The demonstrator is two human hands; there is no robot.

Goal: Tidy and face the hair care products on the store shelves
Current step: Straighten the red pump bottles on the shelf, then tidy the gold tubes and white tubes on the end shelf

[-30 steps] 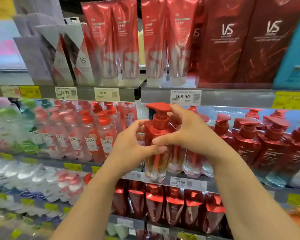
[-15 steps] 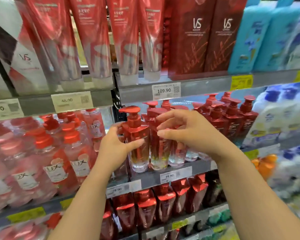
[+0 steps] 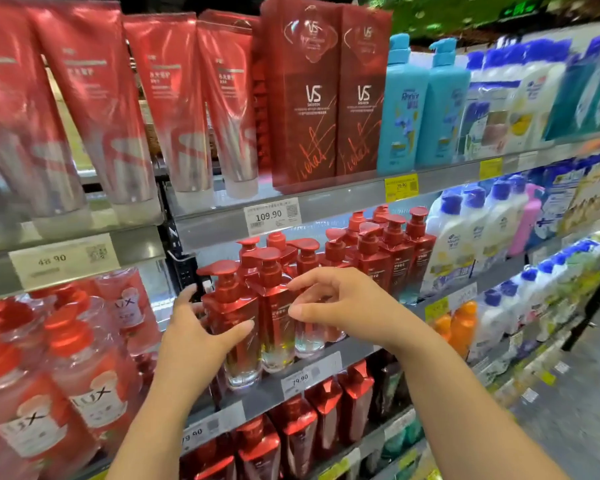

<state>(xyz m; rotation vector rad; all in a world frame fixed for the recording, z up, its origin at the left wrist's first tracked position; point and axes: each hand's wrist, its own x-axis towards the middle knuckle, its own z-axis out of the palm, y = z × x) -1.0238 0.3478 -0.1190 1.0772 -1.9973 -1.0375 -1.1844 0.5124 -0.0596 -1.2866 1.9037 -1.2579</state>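
**Head view: front pump bottles in hand, most of the bay untouched**

Head camera shows 2 red pump bottles at the front edge of the middle shelf (image 3: 326,370), just above the 79.90 price tag (image 3: 300,380). The left hand (image 3: 201,336) wraps the left front bottle (image 3: 232,327), thumb across its face and fingers behind, clamped on it. The right hand (image 3: 340,306) pinches the neighbouring bottle (image 3: 278,317) between thumb and fingertips, and the 2 bottles touch side by side. Both stand upright; the left pump head points left, and whether the labels face squarely forward is hard to tell.

Behind and to the right, the darker red pump bottles (image 3: 388,261) stand in a tight block with pump heads turned various ways, so they probably need facing. The red tubes (image 3: 187,105) and VS boxes (image 3: 333,98) above look orderly. The Lux bottles (image 3: 84,375) at left are blurred. Judging by this, the job is at an early stage, 1 small group being aligned.
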